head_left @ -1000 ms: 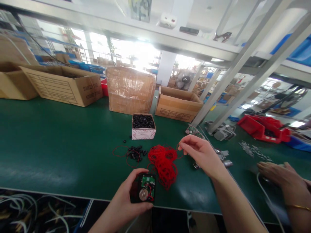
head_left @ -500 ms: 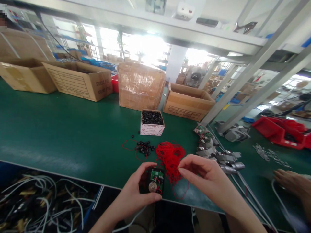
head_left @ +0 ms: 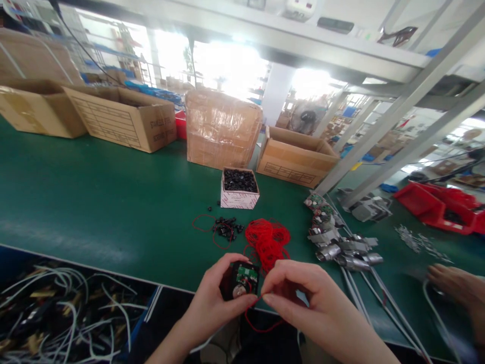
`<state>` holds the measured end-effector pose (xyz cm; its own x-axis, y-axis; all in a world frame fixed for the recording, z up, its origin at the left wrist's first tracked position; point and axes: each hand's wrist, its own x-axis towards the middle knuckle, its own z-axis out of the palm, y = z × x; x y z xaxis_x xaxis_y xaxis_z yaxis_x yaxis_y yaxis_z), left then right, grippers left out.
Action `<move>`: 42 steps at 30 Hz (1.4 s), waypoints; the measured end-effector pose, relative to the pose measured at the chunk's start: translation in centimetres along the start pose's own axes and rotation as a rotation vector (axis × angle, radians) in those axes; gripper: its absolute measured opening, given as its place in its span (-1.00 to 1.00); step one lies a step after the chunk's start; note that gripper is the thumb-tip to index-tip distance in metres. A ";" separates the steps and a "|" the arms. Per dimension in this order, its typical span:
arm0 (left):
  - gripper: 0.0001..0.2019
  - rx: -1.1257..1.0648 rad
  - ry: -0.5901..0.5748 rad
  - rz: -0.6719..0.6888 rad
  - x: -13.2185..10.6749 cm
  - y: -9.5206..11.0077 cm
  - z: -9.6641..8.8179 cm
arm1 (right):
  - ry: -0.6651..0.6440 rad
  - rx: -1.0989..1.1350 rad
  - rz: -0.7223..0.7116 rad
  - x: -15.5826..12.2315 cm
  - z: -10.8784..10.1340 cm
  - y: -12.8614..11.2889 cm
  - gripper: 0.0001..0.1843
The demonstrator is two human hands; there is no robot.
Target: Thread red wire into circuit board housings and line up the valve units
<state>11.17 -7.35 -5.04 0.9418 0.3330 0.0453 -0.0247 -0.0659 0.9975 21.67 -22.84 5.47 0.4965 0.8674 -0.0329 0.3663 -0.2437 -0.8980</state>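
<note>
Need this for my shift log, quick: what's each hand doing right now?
Left hand: closed around the small black device.
Right hand: fingers pinched shut on a thin red loop.

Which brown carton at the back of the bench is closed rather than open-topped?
The middle carton, wrapped in glossy film, right behind the small white box of black parts. The left carton and right carton beside it have open tops.
</note>
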 end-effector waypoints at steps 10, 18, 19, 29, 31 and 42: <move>-0.54 0.009 -0.016 -0.105 -0.4 0.6 -1.5 | -0.203 -0.160 -0.083 3.1 -0.1 -0.3 -0.86; -0.37 0.000 0.076 -0.193 -0.5 -0.8 -1.4 | -0.243 -0.306 -0.143 6.5 0.0 0.3 -0.83; -0.37 -0.002 0.081 -0.201 -0.5 -0.8 -1.4 | -0.240 -0.297 -0.126 6.6 -0.1 0.5 -0.84; -0.56 -0.023 0.027 -0.160 0.2 0.3 -1.1 | -0.026 -0.169 0.017 3.7 -1.1 3.0 -0.91; -0.57 -0.020 0.027 -0.165 0.2 0.5 -1.1 | -0.032 -0.164 0.082 2.9 -1.1 3.2 -0.93; -0.55 -0.008 0.026 -0.181 0.2 0.6 -1.1 | 0.132 0.120 0.236 0.2 2.4 5.9 -0.80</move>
<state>11.01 -6.27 -4.35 0.9220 0.3633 -0.1337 0.1415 0.0052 0.9899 21.99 -23.09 -0.92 0.6580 0.7269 -0.1964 0.1369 -0.3719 -0.9181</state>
